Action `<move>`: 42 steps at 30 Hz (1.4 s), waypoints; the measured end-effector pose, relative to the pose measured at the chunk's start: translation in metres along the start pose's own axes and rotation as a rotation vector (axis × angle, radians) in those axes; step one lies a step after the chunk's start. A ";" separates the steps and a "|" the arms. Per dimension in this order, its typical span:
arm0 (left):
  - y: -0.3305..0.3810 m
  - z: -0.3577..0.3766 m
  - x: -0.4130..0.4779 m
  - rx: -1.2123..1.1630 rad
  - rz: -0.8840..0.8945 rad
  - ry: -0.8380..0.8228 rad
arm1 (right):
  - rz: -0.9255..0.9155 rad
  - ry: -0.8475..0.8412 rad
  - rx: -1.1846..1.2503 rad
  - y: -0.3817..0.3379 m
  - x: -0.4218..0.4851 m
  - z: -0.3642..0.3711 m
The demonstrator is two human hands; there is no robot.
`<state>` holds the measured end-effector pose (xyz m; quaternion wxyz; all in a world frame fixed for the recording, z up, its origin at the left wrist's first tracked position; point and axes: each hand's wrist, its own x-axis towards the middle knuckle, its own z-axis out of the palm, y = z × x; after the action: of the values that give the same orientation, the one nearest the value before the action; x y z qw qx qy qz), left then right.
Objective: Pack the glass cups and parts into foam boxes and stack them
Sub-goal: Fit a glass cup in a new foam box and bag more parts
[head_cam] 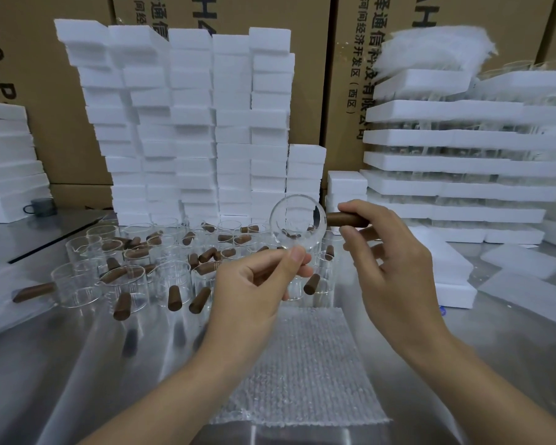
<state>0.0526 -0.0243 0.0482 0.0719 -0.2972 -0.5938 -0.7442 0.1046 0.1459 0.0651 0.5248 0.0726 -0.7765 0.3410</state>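
bubble wrap (302, 364) below wrists | l fingers (297, 256) pinch glass cup (297, 224), r fingers (360, 208) grip its wood handle (345, 219) | risk: pinch slips, cup hits loose cups (174, 277), chips

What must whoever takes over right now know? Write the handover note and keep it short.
Left hand: pinches the lower edge of the glass cup, held in the air above the bubble wrap.
Right hand: grips the wooden handle at the cup's side; whether it is fastened cannot be told.
Done: foam boxes stand stacked at the back; their contents are hidden.
Left: many loose cups and loose handles lie on the table; this cup is not yet boxed.
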 end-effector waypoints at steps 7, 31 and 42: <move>0.003 0.001 -0.002 0.036 0.078 0.001 | 0.032 0.005 0.094 -0.006 0.000 -0.002; 0.005 -0.002 -0.001 -0.030 0.051 0.066 | 0.212 -0.106 0.167 0.000 -0.003 0.002; 0.003 -0.002 0.002 -0.017 -0.053 0.026 | 0.611 -0.089 0.471 -0.011 0.002 0.007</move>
<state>0.0511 -0.0267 0.0515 0.0573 -0.2725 -0.5941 -0.7547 0.1032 0.1337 0.0699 0.3336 -0.0289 -0.6850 0.6471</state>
